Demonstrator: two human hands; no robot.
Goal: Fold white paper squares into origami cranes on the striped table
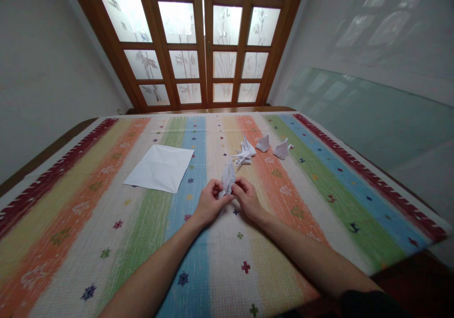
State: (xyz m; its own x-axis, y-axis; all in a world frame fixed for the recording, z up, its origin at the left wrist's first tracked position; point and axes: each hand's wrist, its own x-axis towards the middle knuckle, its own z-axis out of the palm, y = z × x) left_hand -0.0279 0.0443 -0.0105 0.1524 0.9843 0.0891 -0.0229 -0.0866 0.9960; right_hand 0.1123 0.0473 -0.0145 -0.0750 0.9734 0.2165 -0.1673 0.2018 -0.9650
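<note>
Head view: the left grip [209, 205] and the right grip [248, 198], both bare hands, are closed from either side on a small folded piece of white paper [228, 177]. Thumbs and fingertips pinch its lower end, and its pointed upper part stands up above them. The two grips are almost touching each other below the paper. The paper is held about the middle of the bench [213, 110], over the pale band between the blue and orange stripes of a woven cloth in many-coloured stripes [88, 204] that covers the bench top. Both forearms come in bare from the near edge.

Just beyond the grips, toward the far edge, lies a white folded paper figure with thin spiky points [244, 154]. Two smaller white folded paper shapes [263, 143] and [283, 149] lie near it on the right, each apart from the others. Left of the grips, well apart from them, a flat square sheet of white paper with fold creases [160, 168] lies on the green and pale stripes.

Past the far edge stands a brown wooden door with frosted glass panes [207, 48].
</note>
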